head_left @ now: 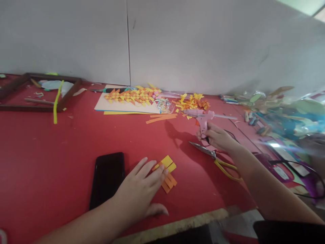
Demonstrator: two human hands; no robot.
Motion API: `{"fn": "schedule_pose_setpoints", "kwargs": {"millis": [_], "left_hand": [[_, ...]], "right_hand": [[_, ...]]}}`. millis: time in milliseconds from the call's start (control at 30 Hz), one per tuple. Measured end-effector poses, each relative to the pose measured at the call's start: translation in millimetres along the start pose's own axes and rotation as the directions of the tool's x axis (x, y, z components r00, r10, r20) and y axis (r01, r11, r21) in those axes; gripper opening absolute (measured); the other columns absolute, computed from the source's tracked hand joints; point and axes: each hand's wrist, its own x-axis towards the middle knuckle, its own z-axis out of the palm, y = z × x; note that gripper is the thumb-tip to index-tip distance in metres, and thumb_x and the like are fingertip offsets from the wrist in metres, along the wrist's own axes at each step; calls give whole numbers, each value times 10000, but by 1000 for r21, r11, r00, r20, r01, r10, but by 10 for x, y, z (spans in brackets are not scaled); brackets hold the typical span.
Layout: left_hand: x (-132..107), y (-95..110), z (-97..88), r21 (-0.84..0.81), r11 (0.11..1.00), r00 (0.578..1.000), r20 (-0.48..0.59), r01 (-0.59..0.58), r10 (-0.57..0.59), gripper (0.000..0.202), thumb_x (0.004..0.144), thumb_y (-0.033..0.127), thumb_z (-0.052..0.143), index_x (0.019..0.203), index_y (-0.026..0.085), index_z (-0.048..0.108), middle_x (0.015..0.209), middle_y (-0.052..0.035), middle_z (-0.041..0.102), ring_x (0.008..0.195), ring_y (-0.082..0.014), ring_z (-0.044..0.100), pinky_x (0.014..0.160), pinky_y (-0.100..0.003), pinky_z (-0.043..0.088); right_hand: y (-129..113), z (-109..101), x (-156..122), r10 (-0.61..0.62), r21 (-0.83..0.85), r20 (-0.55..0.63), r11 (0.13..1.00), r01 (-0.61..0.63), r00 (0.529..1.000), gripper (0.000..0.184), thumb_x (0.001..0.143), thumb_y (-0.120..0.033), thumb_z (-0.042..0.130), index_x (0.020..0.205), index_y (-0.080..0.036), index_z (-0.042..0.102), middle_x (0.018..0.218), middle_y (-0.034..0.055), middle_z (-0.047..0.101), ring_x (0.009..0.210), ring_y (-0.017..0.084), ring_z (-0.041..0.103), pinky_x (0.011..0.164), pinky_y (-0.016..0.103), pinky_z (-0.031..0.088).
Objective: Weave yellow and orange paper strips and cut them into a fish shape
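Note:
My left hand (144, 186) lies with fingers stretched out, its fingertips pressing on a small piece of woven yellow and orange paper strips (170, 163) on the red table. In my right hand (215, 136) is a pink glue gun (201, 118), gripped by its handle, its nozzle pointing left and a clear glue stick (225, 116) out of its back. Scissors with yellow handles (228, 170) lie below that hand, blades toward the upper left. A black phone (108, 178) rests left of my left hand.
Woven orange and yellow paper strips (132, 96) lie on pale sheets (100, 103) by the wall. Loose orange strips (162, 118) and a heap of folded paper pieces (194, 101) are nearby. A dark wooden frame (71, 93) sits far left. Craft clutter and a black cable (302, 164) are right.

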Motion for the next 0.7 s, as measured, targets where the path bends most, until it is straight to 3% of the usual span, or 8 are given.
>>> {"fn": "schedule_pose_setpoints", "kwargs": {"millis": [100,200,367,533,700], "left_hand": [[5,-6,-6,-13,1000,1000,15,-19,19,865,868,788,293,1442,168,482,1394,-76,608,1299,-309,509,1149,-485,280],[11,-8,9,-20,999,999,26,-29,29,887,848,800,322,1432,154,490,1401,-104,597,1339,-296,481,1166,-457,267],[14,3,31,-39,999,999,32,-34,35,924,822,804,395,1432,114,478,1451,-129,546,1357,-284,473,1166,-430,296],[27,13,-7,-102,995,997,78,-13,21,911,820,770,483,1439,102,462,1447,-133,550,1371,-278,465,1150,-426,338],[32,18,-3,-89,996,998,56,-29,34,897,823,766,483,1421,97,490,1434,-143,558,1350,-284,491,1138,-430,360]], "right_hand": [[18,27,-34,12,25,6,1000,-12,1000,184,706,-325,561,784,-232,422,664,-13,553,572,136,512,556,288,428],[89,19,-38,7,-18,-14,1000,-7,1000,135,736,-335,518,761,-223,446,661,7,565,592,149,524,565,295,427],[191,-107,17,-70,-237,-62,970,53,996,158,735,-339,519,831,-217,551,744,25,607,721,192,565,702,337,464],[214,-230,72,-170,-547,23,822,154,985,409,612,-178,539,989,-233,688,918,55,672,911,267,564,906,443,395],[234,-157,79,-222,-739,58,646,191,973,533,609,-83,496,1071,-243,708,967,81,674,1001,296,539,929,472,353]]}}
